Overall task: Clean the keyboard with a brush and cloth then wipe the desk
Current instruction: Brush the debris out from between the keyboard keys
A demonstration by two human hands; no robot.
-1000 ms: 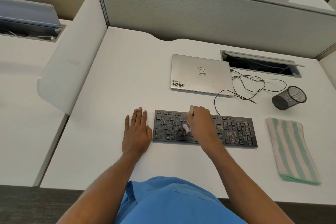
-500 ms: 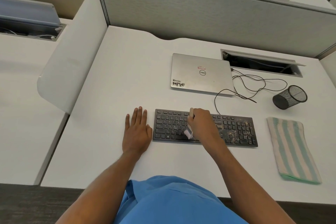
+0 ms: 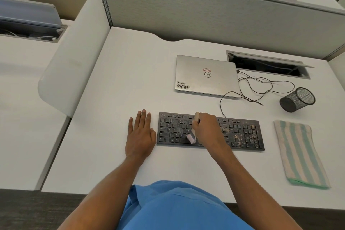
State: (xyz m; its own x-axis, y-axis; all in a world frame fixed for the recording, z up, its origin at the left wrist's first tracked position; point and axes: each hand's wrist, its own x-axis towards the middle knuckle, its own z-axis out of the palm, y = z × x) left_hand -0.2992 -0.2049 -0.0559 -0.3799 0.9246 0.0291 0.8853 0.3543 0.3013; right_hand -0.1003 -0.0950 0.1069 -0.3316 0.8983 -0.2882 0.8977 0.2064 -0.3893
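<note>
While gripping brush (image 3: 192, 138) in right hand (image 3: 209, 130), bristles down on keyboard's (image 3: 242, 134) lower middle keys.
Left hand (image 3: 141, 136) flat, fingers straight, on desk (image 3: 130, 73) just beside keyboard's left end; crumbs on right keys; striped cloth (image 3: 298, 153) well right; closed laptop (image 3: 207, 76) behind.

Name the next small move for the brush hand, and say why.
Probably carry the brush rightward to the number-pad end. The right hand grips the brush with its bristles on the keyboard near its middle, yet the crumbs lie over the right-hand keys. The left hand rests flat beside the keyboard; the striped cloth lies untouched.
</note>
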